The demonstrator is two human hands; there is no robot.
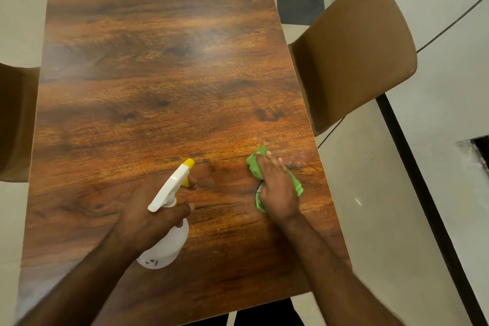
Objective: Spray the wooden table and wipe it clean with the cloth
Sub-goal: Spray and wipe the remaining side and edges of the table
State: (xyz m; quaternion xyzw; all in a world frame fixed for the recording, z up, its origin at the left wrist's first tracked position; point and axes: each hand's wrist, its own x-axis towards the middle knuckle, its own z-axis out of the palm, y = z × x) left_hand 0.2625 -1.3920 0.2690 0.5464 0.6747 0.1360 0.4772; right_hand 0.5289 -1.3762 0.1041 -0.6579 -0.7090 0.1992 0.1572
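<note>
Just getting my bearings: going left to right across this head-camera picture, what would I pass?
The left chair → white spray bottle in the left hand → green cloth under the right hand → the right chair.

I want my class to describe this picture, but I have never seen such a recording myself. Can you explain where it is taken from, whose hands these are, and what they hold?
There is no machine here. The one picture comes from a wide-angle camera worn on a person's head, looking down at their own two bare hands. The left hand grips a white spray bottle with a yellow nozzle that points away across the wooden table. The right hand lies flat on a green cloth, pressing it to the table near the right edge. A brown chair stands at the table's right side; a second chair shows partly at the left.
</note>
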